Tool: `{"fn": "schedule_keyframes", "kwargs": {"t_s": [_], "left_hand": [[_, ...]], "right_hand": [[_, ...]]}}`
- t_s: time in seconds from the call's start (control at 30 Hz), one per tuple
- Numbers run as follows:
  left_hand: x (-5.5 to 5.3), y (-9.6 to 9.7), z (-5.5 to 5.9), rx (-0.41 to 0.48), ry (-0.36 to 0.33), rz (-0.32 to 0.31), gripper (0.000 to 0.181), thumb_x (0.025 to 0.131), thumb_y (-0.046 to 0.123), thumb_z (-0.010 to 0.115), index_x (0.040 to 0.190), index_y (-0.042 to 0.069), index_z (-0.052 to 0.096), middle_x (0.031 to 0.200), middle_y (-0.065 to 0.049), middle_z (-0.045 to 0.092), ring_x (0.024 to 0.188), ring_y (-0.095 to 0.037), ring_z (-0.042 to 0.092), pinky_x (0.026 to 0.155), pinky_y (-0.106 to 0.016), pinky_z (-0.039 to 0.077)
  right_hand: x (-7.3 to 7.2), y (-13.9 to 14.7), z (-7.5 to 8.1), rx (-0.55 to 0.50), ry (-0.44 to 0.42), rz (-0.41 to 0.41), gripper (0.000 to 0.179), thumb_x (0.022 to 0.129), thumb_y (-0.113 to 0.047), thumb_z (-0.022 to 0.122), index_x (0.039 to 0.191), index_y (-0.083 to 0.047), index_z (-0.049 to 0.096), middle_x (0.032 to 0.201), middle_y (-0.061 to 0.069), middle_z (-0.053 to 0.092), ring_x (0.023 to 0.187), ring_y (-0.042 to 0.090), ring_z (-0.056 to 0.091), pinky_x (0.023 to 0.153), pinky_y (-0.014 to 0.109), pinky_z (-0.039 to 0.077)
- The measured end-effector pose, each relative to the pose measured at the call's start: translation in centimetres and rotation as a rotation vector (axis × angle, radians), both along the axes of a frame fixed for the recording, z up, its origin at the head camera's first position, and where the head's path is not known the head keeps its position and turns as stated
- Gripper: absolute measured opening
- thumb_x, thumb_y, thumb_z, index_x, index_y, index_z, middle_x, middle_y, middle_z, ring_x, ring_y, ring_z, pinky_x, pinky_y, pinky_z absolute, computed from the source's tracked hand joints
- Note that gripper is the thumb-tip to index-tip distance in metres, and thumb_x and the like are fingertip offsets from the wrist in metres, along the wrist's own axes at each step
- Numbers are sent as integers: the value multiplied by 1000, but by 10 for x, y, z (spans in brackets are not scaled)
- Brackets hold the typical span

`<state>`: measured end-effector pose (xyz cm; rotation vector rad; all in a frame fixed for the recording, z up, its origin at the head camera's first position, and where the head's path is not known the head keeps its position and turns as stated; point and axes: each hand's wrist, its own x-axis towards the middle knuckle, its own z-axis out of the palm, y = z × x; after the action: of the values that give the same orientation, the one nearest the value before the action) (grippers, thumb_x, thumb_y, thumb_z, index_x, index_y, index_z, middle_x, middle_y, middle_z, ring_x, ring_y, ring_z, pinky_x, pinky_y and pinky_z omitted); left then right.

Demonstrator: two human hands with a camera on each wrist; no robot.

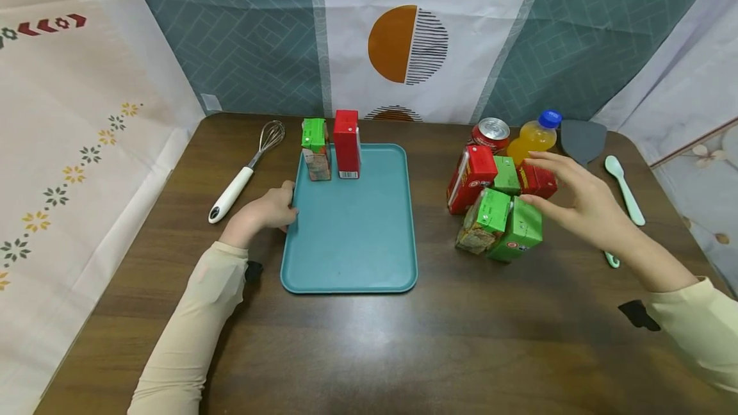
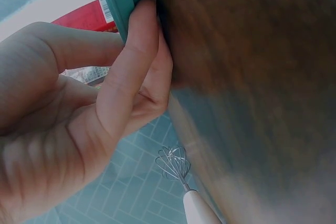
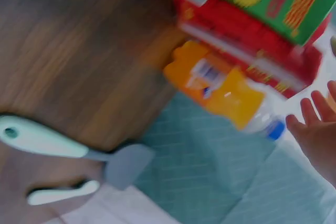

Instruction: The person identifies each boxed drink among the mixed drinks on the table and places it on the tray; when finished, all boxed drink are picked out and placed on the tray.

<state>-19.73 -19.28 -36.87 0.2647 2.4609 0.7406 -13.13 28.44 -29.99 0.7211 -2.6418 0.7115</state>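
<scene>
- A person's left hand (image 1: 270, 209) grips the left edge of a teal tray (image 1: 352, 229) on a dark wooden table (image 1: 369, 351), thumb and fingers pinching the rim from either side.
- The right hand (image 1: 576, 200) hangs over a group of drink cartons at right, thumb and fingers well parted and holding nothing; whether a fingertip brushes a box cannot be told.
- Two cartons stand upright near the tray's far left corner: a green-topped carton (image 1: 316, 152) by the rim and, just beside it, a taller-looking red carton (image 1: 347, 146).
- Beneath and beside the right hand, five more crowd together, well apart from the tray: a red box (image 1: 469, 178) at left, a small green box (image 1: 505, 175) in the middle, a dark red box (image 1: 536, 181) nearest the fingers, and, in front, a patterned green box (image 1: 487, 216) against a plain green box (image 1: 519, 232).
- Behind them stand a red can (image 1: 492, 133) and a bottle of orange drink (image 1: 532, 139) (its cap a bright blue).
- A grey-headed spatula (image 1: 582, 139) lies to the right, partly hidden by the right arm, with a pale green spoon (image 1: 625, 191) near it.
- A white-handled whisk (image 1: 245, 175) lies left of the tray, its wires pointing toward the patterned wall cloth (image 1: 248, 37).
</scene>
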Motion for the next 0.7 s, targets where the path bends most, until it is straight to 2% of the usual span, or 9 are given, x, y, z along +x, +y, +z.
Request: {"fn": "schedule_keyframes", "kwargs": {"t_s": [0.07,0.23,0.33,0.37,0.43,0.57,0.63,0.7], "left_hand": [[-1,-1,0,-2,1,6,61,95,3,40,141,-16,5,118,-39,49,67,-23,64,61,-32,53],[-1,-1,0,3,-1,11,60,95,3,40,141,-15,5,119,-39,48,68,-24,64,61,-32,53],[-2,-1,0,3,-3,11,60,95,3,39,141,-16,5,119,-39,47,68,-24,64,61,-33,53],[-2,-1,-1,3,-1,9,60,95,3,39,141,-16,5,120,-39,47,69,-24,64,61,-33,53],[-2,-1,-2,5,1,10,60,95,3,39,141,-16,5,119,-39,48,68,-24,64,60,-33,53],[0,-1,-2,8,-3,11,61,95,3,39,141,-16,3,114,-38,50,66,-23,64,60,-33,53],[0,-1,-1,7,-6,14,62,96,3,39,141,-15,3,113,-37,51,66,-23,64,60,-33,53],[1,0,-1,12,-5,14,61,96,3,39,141,-15,3,113,-37,51,67,-24,63,61,-33,53]], "right_hand": [[-7,14,-2,-4,-65,-34,68,69,-6,81,132,-10,53,134,13,49,125,10,41,92,3,25],[-21,35,-8,-65,-340,-111,77,75,-14,79,141,-12,40,141,18,40,126,40,39,84,-3,27],[-27,39,-13,-84,-477,-145,80,79,-19,75,146,-14,31,144,19,35,127,45,36,77,-3,31],[-28,40,-14,-82,-510,-157,80,81,-21,74,147,-15,28,145,19,34,127,44,37,81,1,36],[-31,42,-18,-91,-564,-168,80,83,-22,71,148,-16,25,144,18,36,127,41,39,83,6,40],[-33,43,-23,-133,-611,-171,74,86,-22,68,146,-14,25,137,16,41,117,7,47,84,11,45],[-33,44,-26,-160,-617,-164,71,86,-21,68,143,-12,27,134,12,43,107,-8,44,76,3,39],[-33,45,-27,-174,-615,-160,68,86,-20,68,141,-10,28,130,6,44,102,-14,41,77,3,39]]}}
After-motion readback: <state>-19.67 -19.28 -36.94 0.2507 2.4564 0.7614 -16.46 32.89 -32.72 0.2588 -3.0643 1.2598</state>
